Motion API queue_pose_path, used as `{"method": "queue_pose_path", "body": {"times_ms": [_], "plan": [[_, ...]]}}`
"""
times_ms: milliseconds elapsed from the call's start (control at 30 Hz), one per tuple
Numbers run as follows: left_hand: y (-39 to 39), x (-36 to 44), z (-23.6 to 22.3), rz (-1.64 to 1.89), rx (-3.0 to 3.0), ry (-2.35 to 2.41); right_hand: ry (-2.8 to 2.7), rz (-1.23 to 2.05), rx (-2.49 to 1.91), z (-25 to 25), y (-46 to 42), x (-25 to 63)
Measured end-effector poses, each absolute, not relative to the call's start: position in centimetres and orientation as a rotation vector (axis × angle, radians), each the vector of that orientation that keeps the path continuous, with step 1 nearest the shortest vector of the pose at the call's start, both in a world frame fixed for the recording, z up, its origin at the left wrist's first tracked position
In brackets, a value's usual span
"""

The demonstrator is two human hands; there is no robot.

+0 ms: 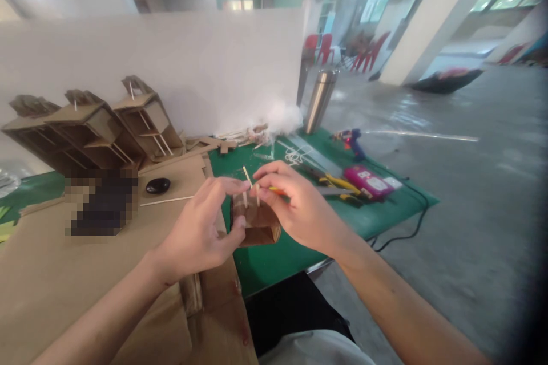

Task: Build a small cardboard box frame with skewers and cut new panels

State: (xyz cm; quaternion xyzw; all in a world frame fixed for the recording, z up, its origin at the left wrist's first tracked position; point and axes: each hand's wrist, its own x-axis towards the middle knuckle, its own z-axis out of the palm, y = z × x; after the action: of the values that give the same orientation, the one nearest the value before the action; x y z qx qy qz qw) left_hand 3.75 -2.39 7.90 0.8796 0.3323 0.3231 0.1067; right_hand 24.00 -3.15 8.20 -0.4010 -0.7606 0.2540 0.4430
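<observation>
Right hand (302,205): thumb and index pinched together on a thin yellow-orange rod (276,189). Left hand (205,222): thumb and index spread with a visible gap, at the left end of a small cardboard piece (259,217); can't tell how firm that grip is, remaining fingers hidden. Piece sits between the hands, over the green surface (274,271), just beside the edge of the big cardboard sheet (107,274). Can't tell if it rests or is held up. Short pale sticks (245,199) stand on its top; a striped stick (246,174) pokes up by the left index tip.

Right of the hands: yellow-black pliers (342,181), magenta box (369,181), blue glue gun (354,145) with red light, black cable (422,219) off the edge. Beyond: white cord (298,153), white fluff (285,118), steel bottle (320,101) upright. Left: black mouse (158,185) on the sheet, thin stick (166,201) near it, three open-fronted cardboard structures (96,120) behind, by the white partition (171,63).
</observation>
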Motion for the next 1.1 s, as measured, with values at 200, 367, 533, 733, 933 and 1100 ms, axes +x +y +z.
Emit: {"method": "queue_pose_path", "body": {"times_ms": [200,367,533,733,933,1100], "plan": [[-2.3,3.9,7.5,0.916,2.617,0.973,-1.883,0.640,-0.998,8.3,-3.3,24.1],[-2.2,4.1,6.7,0.902,2.687,0.957,-1.885,0.644,-1.008,8.4,-3.2,24.1],[-1.9,4.2,6.3,0.902,2.721,0.892,-1.872,0.642,-1.001,8.2,-3.0,24.1],[-1.3,3.9,5.6,0.825,2.742,0.862,-1.879,0.646,-1.000,8.2,-3.1,24.2],[-1.1,3.8,4.1,0.749,2.771,0.865,-1.878,0.626,-0.993,8.1,-3.2,24.3],[-1.0,3.7,3.8,0.731,2.736,0.870,-1.897,0.623,-1.013,8.3,-3.2,24.2]]}}
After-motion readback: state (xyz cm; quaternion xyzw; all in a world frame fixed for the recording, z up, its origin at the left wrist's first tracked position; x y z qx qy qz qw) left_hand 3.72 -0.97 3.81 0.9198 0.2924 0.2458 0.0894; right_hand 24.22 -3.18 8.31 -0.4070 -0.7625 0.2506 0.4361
